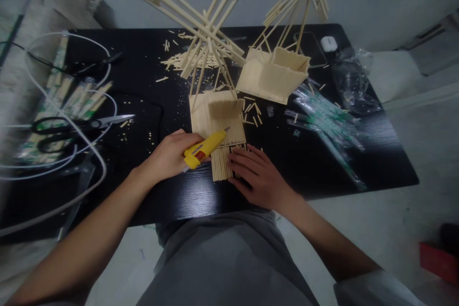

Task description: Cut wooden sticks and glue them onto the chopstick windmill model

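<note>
My left hand (175, 153) is wrapped round a yellow glue gun (206, 149), whose metal tip points up and right over a windmill model (201, 117) built of thin wooden sticks. Crossed stick blades rise from the back of this model. Against its near edge lies a flat panel of wooden sticks (218, 165) side by side. My right hand (256, 174) rests on the right part of that panel with its fingers stretched out, hiding some of the sticks.
Behind to the right stands a second stick windmill (276, 74). Scissors (86, 124), a white cable (100, 153) and packs of sticks (64, 100) lie at left. Clear plastic wrappers (326, 119), a white case (329, 44) and loose stick pieces (193, 60) lie on the black table (301, 167).
</note>
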